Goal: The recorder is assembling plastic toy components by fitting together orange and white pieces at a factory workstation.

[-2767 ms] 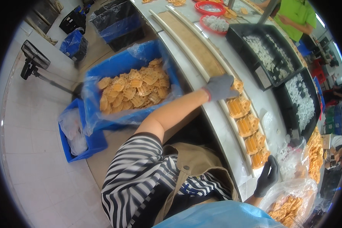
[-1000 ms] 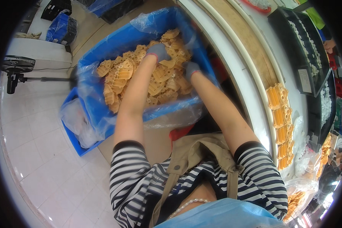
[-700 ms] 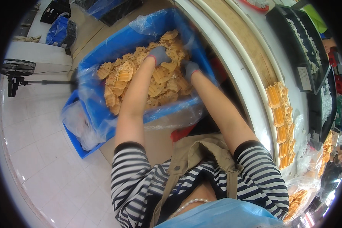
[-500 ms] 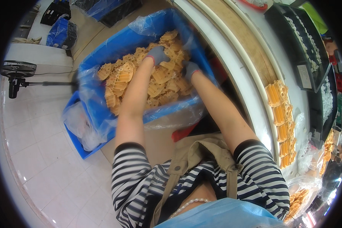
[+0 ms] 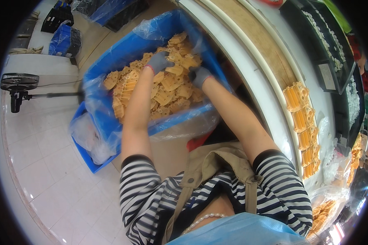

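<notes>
Both gloved hands are now at the blue bin instead of at the bench, where they are 2.8 s earlier; the handling point is therefore the heap of orange parts. The left hand is partly curled, fingertips against a part; the right hand is bent and narrow beside it. Whether either grips cannot be told.

Heaped parts lie at mixed angles; the touched part's long axis is unclear. On the bench, the row of 5 parts points ribbed sides left, holed ends right.
</notes>
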{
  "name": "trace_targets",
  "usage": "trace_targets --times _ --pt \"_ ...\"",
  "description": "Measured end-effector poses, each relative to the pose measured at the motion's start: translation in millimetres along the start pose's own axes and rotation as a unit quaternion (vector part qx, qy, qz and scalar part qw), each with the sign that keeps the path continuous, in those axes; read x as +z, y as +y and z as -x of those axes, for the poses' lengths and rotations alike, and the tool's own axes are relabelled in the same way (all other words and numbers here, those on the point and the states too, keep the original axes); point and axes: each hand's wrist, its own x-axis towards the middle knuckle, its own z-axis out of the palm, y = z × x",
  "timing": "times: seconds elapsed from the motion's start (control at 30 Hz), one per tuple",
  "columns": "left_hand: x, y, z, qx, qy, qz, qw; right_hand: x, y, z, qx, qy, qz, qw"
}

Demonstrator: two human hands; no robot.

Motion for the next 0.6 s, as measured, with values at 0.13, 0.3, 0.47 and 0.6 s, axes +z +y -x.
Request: trace_targets --times 0.13,0.3,0.47,0.6 --pt "-12 8 13 0.027 -0.005 0.059 0.998 -4 0 22 0.030 -0.039 -0.024 0.998" --pt "-55 -13 40 0.137 -0.012 0.198 0.970 -2 13 129 -0.079 -0.196 0.067 0.975" --pt "-74 93 76 0.292 -0.027 0.241 0.925 -23 -19 252 -0.194 -0.220 0.118 0.949" --pt "-51 190 53 0.381 -0.061 0.169 0.907 -53 -70 290 -0.305 -0.196 0.071 0.929"
